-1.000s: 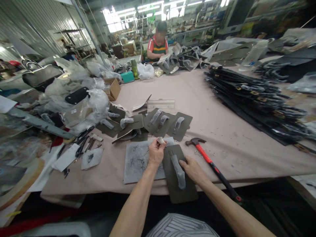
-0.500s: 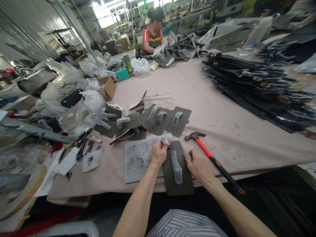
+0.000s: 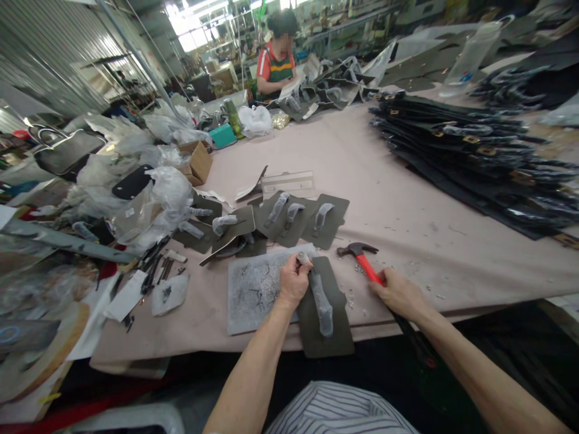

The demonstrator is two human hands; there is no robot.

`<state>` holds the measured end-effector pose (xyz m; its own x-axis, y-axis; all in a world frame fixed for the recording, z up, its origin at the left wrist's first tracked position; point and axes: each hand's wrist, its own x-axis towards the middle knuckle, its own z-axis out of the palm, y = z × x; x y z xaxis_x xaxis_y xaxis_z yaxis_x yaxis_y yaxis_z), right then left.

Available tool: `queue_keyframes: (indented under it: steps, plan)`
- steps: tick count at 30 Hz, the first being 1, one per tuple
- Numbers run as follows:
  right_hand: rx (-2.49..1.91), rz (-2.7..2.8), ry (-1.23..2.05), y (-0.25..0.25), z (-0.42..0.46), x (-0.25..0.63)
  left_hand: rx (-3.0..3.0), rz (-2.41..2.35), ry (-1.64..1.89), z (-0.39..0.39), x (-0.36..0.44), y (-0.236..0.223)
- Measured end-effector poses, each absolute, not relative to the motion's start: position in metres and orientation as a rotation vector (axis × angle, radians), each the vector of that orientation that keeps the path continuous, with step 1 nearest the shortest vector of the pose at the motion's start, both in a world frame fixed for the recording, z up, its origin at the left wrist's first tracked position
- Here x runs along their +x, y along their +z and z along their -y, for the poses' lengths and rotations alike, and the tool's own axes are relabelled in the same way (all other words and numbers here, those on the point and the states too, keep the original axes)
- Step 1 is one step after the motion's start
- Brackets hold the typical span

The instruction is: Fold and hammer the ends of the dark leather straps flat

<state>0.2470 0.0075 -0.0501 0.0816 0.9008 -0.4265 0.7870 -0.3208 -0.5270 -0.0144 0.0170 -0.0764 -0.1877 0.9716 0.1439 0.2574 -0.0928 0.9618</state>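
Note:
My left hand [image 3: 294, 279] is closed around a short, pale, round-ended tool [image 3: 303, 258], standing at the top of a dark olive panel [image 3: 338, 337]. The lower end of that tool is hidden by the fingers. Along the panel runs a handle strap [image 3: 322, 304] wrapped in clear plastic. Under the panel's left side lies a scuffed grey-white board [image 3: 253, 295]. To the right, my right hand [image 3: 400, 293] is wrapped round the red and black grip of a claw hammer [image 3: 370, 269], whose head points away to the left.
Several similar panels with wrapped handles [image 3: 323, 220] lie beyond the board. Small metal bits [image 3: 355, 295] are scattered near the hammer. A tall stack of black pieces [image 3: 456, 157] stands at right, plastic bags [image 3: 172, 190] at left. A co-worker [image 3: 275, 66] sits across the table.
My right hand has moved right from beside the panel and taken hold of the hammer's grip. My left hand stays on the pale tool at the panel's top.

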Motion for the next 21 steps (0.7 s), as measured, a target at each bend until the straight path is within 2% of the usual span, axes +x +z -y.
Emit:
queue_keyframes:
  steps: [3,5,7,12,16,18,21]
  plan:
    - [-1.807,1.041,1.829,-0.029,-0.006,0.236,1.524,-1.571,1.342,-0.011,-0.011,-0.075]
    - [-1.671,0.798,1.962,-0.013,-0.001,0.227,1.651,-1.560,1.316,-0.008,-0.010,-0.075]
    - [-1.667,0.945,1.795,0.003,0.007,0.219,1.743,-1.516,1.272,-0.006,-0.011,-0.077]
    - [-1.570,1.877,0.830,0.032,0.019,0.206,1.736,-1.481,1.250,-0.009,-0.013,-0.079]
    - [-1.558,2.384,0.550,0.060,0.008,0.207,1.730,-1.483,1.235,-0.011,-0.013,-0.078]
    - [-1.495,2.370,0.454,0.086,0.002,0.209,1.715,-1.479,1.240,-0.012,-0.013,-0.078]
    - [-1.361,1.955,0.300,0.120,-0.002,0.207,1.693,-1.475,1.254,-0.012,-0.013,-0.080]
